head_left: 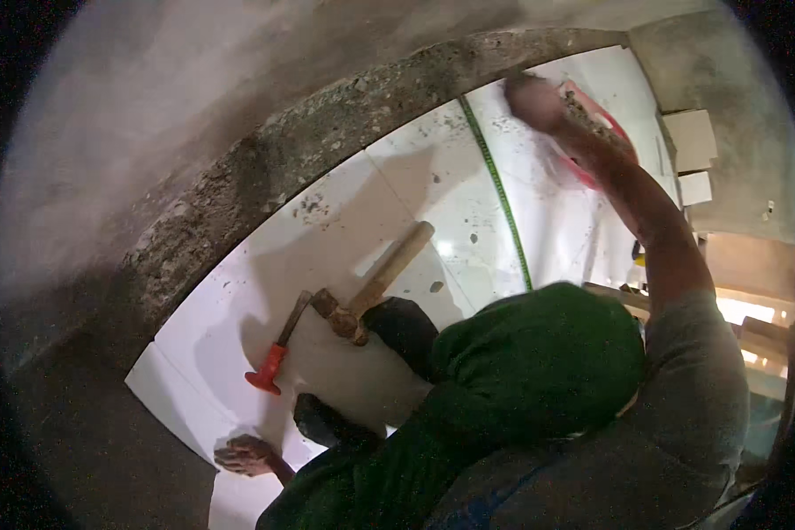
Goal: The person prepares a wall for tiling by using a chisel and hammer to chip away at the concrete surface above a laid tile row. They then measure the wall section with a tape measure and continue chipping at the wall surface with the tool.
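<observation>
My right arm reaches to the far right, where my right hand is a motion-smeared shape beside a red basin with grey rubble in it. Whether its fingers hold anything cannot be made out. At the near left my left hand rests on the white tiles, fingers stretched out and nothing seen in them. A chisel with a red handle lies on the tiles in front of me. Next to it is a hammer with a pale wooden handle. Neither tool is touched by a hand.
A green strip crosses the tiles. Small crumbs of debris are scattered about. Along the far side runs a rough, broken band of wall. My dark-shod foot is close to the hammer head. Pale tile pieces lean at the right wall.
</observation>
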Action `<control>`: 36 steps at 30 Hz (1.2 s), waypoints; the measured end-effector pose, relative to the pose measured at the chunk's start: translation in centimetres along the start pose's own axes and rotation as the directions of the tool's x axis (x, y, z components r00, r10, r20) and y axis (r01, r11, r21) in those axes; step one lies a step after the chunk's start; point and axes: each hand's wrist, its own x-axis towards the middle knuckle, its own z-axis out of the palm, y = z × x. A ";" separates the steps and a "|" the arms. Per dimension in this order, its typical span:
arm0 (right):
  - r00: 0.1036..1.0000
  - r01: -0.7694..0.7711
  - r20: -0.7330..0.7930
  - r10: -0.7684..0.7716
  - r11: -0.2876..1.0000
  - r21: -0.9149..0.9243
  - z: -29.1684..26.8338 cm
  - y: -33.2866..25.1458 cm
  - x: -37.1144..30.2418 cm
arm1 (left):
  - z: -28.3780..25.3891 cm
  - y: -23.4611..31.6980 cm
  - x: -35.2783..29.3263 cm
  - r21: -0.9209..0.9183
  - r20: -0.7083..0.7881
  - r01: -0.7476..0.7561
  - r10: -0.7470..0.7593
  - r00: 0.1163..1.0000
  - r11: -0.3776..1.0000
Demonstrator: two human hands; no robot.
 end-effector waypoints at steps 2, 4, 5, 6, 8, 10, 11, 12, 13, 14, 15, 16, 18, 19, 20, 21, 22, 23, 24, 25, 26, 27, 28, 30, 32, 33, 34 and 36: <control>0.938 -0.292 -0.172 0.300 0.954 0.068 -2.3 1.9 -3.8 | 0.5 -0.3 0.0 0.006 0.348 0.112 -0.107 0.931 0.994; 0.848 -0.501 -0.188 0.496 0.865 0.022 1.8 1.8 -3.1 | -3.1 2.8 2.9 -0.018 0.467 0.168 -0.140 0.873 0.986; 0.869 -0.423 -0.132 0.477 0.854 0.304 3.4 0.0 -1.8 | -5.4 3.9 5.0 -0.026 0.621 0.245 -0.176 0.764 0.969; 0.892 -0.319 -0.093 0.443 0.760 0.566 4.3 -2.5 0.4 | -6.9 4.1 6.2 -0.015 0.751 0.332 -0.209 0.626 0.943; 0.917 0.006 -0.250 0.312 0.615 0.789 5.3 -10.5 4.6 | -7.4 3.0 6.7 -0.169 0.740 0.340 -0.108 0.664 0.925; 0.942 0.090 -0.248 0.227 0.538 0.838 3.6 -18.5 8.4 | -8.9 3.2 7.8 -0.267 0.762 0.307 0.005 0.647 0.913; 0.911 0.109 -0.296 0.286 0.526 0.843 4.5 -21.2 10.9 | -8.7 2.1 7.7 -0.246 0.764 0.308 -0.012 0.645 0.919; 0.874 0.127 -0.345 0.343 0.525 0.842 4.7 -23.3 13.0 | -7.9 1.3 7.5 -0.282 0.785 0.274 0.056 0.617 0.920; 0.873 0.129 -0.349 0.341 0.528 0.839 4.1 -24.1 14.6 | -7.3 1.6 7.6 -0.333 0.795 0.239 0.136 0.592 0.912; 0.897 -0.004 -0.218 0.386 0.499 0.866 3.7 -25.1 15.9 | -7.5 2.3 7.9 -0.337 0.808 0.250 0.143 0.572 0.908; 0.901 -0.149 -0.075 0.427 0.468 0.871 3.5 -26.1 16.8 | -8.0 3.4 8.4 -0.342 0.822 0.262 0.152 0.549 0.902; 0.871 -0.091 -0.175 0.459 0.500 0.861 3.2 -28.9 17.0 | -8.1 3.4 8.5 -0.346 0.810 0.222 0.171 0.561 0.912; 0.884 0.042 -0.255 0.392 0.476 0.878 0.5 -34.4 16.3 | -7.9 3.2 8.8 -0.344 0.794 0.191 0.177 0.581 0.919; 0.908 0.081 -0.251 0.337 0.446 0.891 -0.9 -35.3 15.4 | -7.7 2.8 8.3 -0.335 0.789 0.204 0.155 0.595 0.920; 0.928 0.113 -0.243 0.281 0.412 0.904 -2.2 -36.2 14.4 | -7.5 2.4 7.9 -0.323 0.784 0.213 0.134 0.606 0.922; 0.862 0.367 -0.490 0.133 0.502 0.783 -3.8 -36.5 13.2 | -8.1 2.1 7.6 -0.305 0.792 0.215 0.121 0.599 0.928; 0.727 0.582 -0.686 -0.026 0.554 0.595 -4.3 -36.2 12.4 | -8.7 2.8 7.7 -0.320 0.796 0.236 0.126 0.592 0.918; 0.729 0.585 -0.684 -0.025 0.543 0.603 -3.2 -35.9 12.9 | -9.2 3.0 8.2 -0.329 0.796 0.256 0.120 0.594 0.909; 0.824 0.479 -0.564 -0.047 0.588 0.652 -1.4 -34.5 13.7 | -8.7 2.6 8.4 -0.380 0.788 0.260 0.163 0.594 0.888; 0.903 0.376 -0.423 -0.075 0.616 0.692 0.0 -33.2 14.7 | -8.4 1.8 8.2 -0.417 0.779 0.273 0.186 0.599 0.867; 0.961 0.256 -0.264 -0.088 0.647 0.718 1.6 -30.3 15.2 | -8.2 1.9 8.1 -0.384 0.777 0.230 0.178 0.604 0.894; 0.974 0.178 -0.226 -0.016 0.674 0.717 3.9 -26.9 14.9 | -8.6 3.2 8.3 -0.351 0.778 0.253 0.131 0.614 0.902; 0.967 0.132 -0.246 0.070 0.687 0.714 4.7 -24.6 14.6 | -9.0 3.2 8.5 -0.365 0.771 0.259 0.134 0.622 0.894; 0.921 0.032 -0.306 0.241 0.735 0.677 4.0 -22.3 14.9 | -9.4 3.3 8.5 -0.366 0.766 0.274 0.120 0.632 0.889; 0.889 0.096 -0.350 0.296 0.627 0.773 2.8 -23.5 14.2 | -9.3 3.1 8.5 -0.360 0.762 0.268 0.116 0.637 0.894; 0.852 0.150 -0.374 0.367 0.512 0.846 2.5 -24.3 14.1 | -9.4 2.9 8.6 -0.345 0.764 0.273 0.100 0.638 0.898; 0.871 0.080 -0.381 0.310 0.676 0.733 3.4 -25.4 14.5 | -9.3 3.4 9.0 -0.345 0.776 0.271 0.110 0.621 0.899; 0.819 0.242 -0.531 0.219 0.707 0.665 2.7 -28.8 14.7 | -9.4 3.9 9.4 -0.332 0.803 0.276 0.116 0.585 0.902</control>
